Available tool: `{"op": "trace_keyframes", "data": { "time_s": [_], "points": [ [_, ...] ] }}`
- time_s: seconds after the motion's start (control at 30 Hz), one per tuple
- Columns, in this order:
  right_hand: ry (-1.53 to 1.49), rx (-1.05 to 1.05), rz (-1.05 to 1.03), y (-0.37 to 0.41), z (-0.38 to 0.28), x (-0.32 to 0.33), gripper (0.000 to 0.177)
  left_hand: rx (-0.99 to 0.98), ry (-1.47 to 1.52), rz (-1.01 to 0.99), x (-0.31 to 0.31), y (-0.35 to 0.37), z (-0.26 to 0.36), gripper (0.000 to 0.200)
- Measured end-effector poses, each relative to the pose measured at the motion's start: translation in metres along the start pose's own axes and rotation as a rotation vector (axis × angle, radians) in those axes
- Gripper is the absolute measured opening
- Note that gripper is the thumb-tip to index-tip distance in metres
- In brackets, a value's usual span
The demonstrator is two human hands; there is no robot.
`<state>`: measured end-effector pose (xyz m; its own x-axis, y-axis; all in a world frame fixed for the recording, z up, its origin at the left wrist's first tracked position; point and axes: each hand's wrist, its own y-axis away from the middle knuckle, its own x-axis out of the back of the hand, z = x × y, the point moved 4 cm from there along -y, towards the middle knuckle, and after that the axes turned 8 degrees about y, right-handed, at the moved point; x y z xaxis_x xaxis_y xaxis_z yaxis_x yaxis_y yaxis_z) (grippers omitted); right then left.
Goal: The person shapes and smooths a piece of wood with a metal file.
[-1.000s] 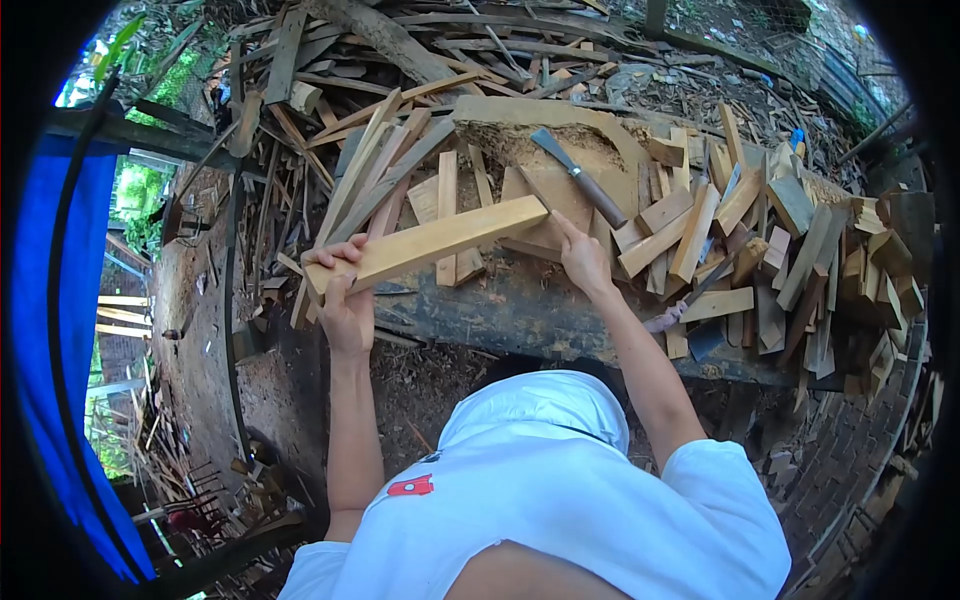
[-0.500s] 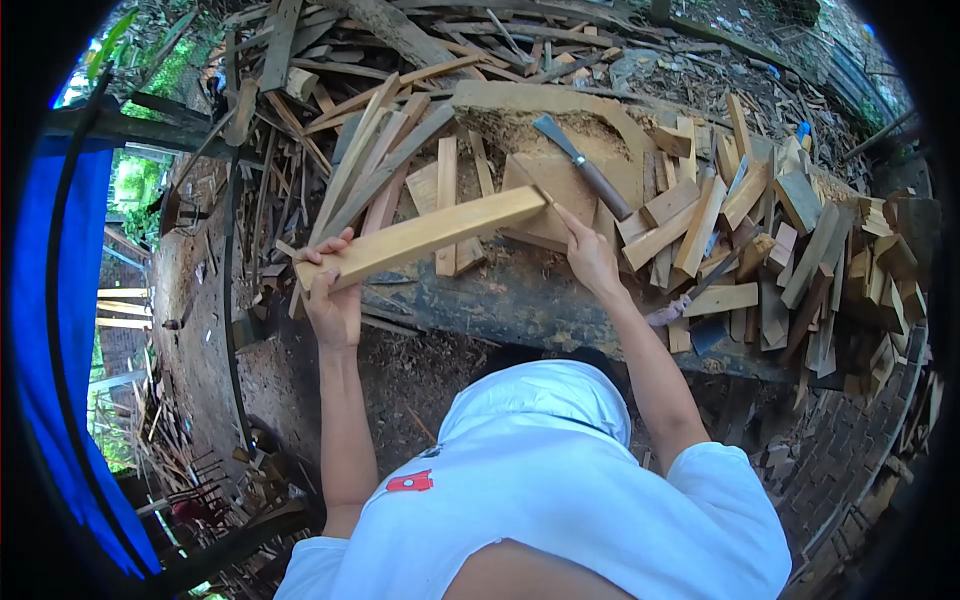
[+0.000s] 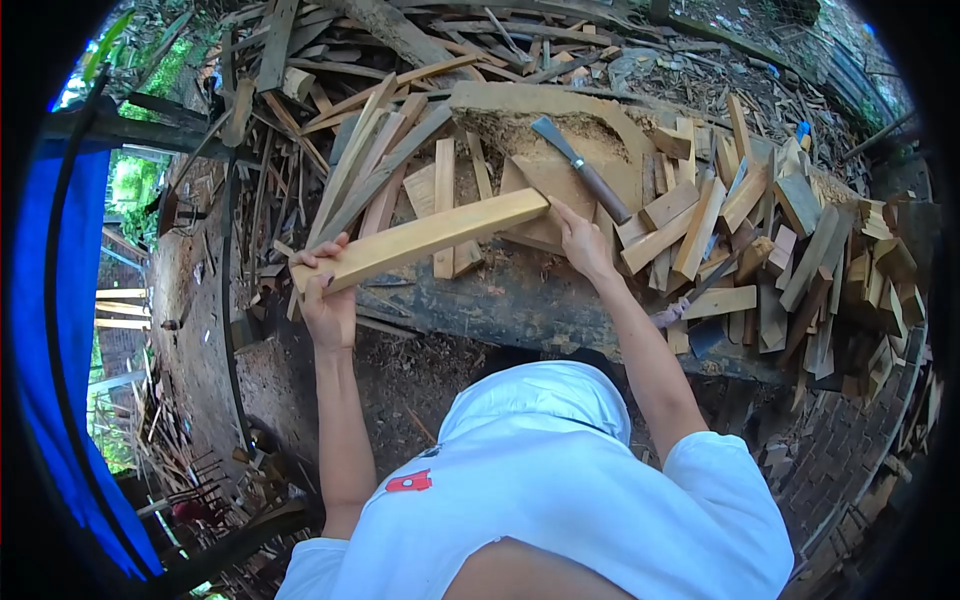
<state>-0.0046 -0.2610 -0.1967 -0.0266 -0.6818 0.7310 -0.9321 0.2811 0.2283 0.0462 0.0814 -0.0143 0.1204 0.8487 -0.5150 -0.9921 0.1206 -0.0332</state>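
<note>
- Left arm: extended forward, forearm nearly straight up the view, wrist bent back under the load.
- Left hand [image 3: 326, 292]: my fingers are curled over the top face of the wooden plank [image 3: 420, 238] at its left end, with the palm beneath. This is a closed wrap grip.
- Right arm: reaches forward and inward, elbow low, forearm angled up-left towards the chopping block [image 3: 520, 105].
- Right hand [image 3: 582, 243]: my fingers are held together and point at the plank's right end, fingertips touching that end. I cannot tell whether they pinch it or only press on it.
- Plank position: held between both hands, tilted, with its right end higher. That end lies over the front edge of the chopping block, and the left end hangs well to the block's left.
- Bladed tool [image 3: 582, 170]: lies on the chopping block, blade away from me. Its wooden handle is just beyond my right hand, not touching it.
- Offcut pile [image 3: 770, 230]: stacked to the right of the chopping block.
- Blue tarp [image 3: 60, 300]: far left of the block.
- Markings: there is a red mark [image 3: 411, 483] on my white shirt [image 3: 560, 490], too small to read.
</note>
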Motion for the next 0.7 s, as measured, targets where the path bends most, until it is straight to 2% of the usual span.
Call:
{"op": "trace_keyframes", "data": {
  "time_s": [0.13, 0.23, 0.33, 0.4, 0.53, 0.6, 0.7],
  "points": [
    [-0.171, 0.051, 0.001, 0.005, 0.000, 0.003, 0.043, -0.024, -0.013, 0.066, 0.001, -0.001, 0.000, 0.026],
    [-0.063, -0.007, -0.064, 0.021, -0.007, 0.011, 0.042, 0.003, -0.013, 0.108, 0.004, 0.006, -0.002, 0.025],
    [0.098, -0.095, -0.115, 0.004, -0.004, 0.007, 0.043, -0.003, -0.010, 0.076, 0.002, -0.004, 0.000, 0.025],
    [-0.112, 0.035, 0.022, -0.004, 0.005, -0.002, 0.043, 0.010, 0.003, 0.028, 0.003, -0.005, 0.000, 0.025],
    [-0.137, 0.083, 0.016, 0.008, 0.002, 0.008, 0.044, 0.007, 0.007, 0.039, 0.006, -0.003, -0.001, 0.024],
    [0.025, -0.019, -0.104, 0.013, -0.005, 0.013, 0.045, 0.019, 0.008, 0.046, 0.007, -0.001, -0.001, 0.024],
    [0.066, -0.022, -0.089, 0.004, 0.001, 0.006, 0.045, 0.021, 0.007, 0.011, 0.003, -0.009, 0.001, 0.024]
  ]
}}
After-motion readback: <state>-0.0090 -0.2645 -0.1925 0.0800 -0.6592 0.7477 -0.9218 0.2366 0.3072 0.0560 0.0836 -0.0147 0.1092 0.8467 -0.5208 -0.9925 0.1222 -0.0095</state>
